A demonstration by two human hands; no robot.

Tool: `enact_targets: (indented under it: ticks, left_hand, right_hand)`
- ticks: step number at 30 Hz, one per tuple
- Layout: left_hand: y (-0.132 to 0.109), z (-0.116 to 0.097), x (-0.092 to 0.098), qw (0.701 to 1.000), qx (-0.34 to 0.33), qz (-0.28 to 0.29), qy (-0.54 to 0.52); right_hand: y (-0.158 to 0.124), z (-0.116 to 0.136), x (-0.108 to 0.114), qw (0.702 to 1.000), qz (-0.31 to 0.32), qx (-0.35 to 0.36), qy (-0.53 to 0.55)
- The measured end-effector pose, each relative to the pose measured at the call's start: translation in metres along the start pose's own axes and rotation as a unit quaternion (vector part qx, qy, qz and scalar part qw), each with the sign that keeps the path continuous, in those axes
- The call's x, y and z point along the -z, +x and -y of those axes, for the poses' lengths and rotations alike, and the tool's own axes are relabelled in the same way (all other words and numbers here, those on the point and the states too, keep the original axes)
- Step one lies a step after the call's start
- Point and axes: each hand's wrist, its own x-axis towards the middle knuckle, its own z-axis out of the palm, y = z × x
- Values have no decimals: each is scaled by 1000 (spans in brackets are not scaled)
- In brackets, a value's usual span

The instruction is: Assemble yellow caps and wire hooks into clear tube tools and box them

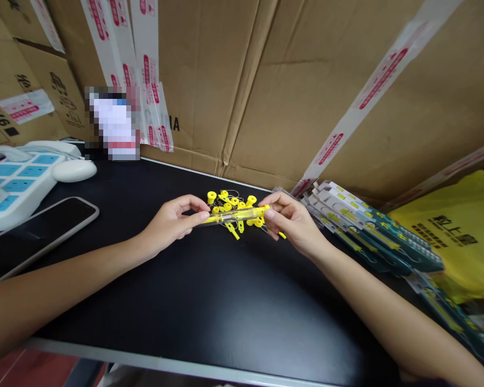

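Observation:
Between both hands, above the black table, a slim clear tube with yellow parts [234, 215] lies almost level. My left hand [175, 217] pinches its left end between thumb and fingers. At the yellow right end, my right hand [286, 217] grips it with thumb and fingertips. Just behind the tube is a loose pile of small yellow plastic pieces with thin metal wires [227, 206]. The tube and the right fingers hide part of this pile. I cannot tell what exact kind of tool the tube is.
Carded packages [363, 226] are stacked at the right, beside a yellow bag [463, 236]. A phone [44, 231], a white power strip [28, 172] and a white rounded object [75, 170] lie left. Large cardboard boxes [306, 80] wall off the back of the black table [210, 301].

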Motion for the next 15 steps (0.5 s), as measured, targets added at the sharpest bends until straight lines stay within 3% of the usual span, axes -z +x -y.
enact_targets:
  ticks: [7, 15]
  left_hand:
    - [-1, -2, -2, 999, -9, -13, 39]
    - [-2, -4, -2, 997, -18, -22, 75]
  right_hand:
    - [-2, -2, -4, 998, -3, -40, 39]
    - [-2, -1, -2, 999, -14, -33, 5]
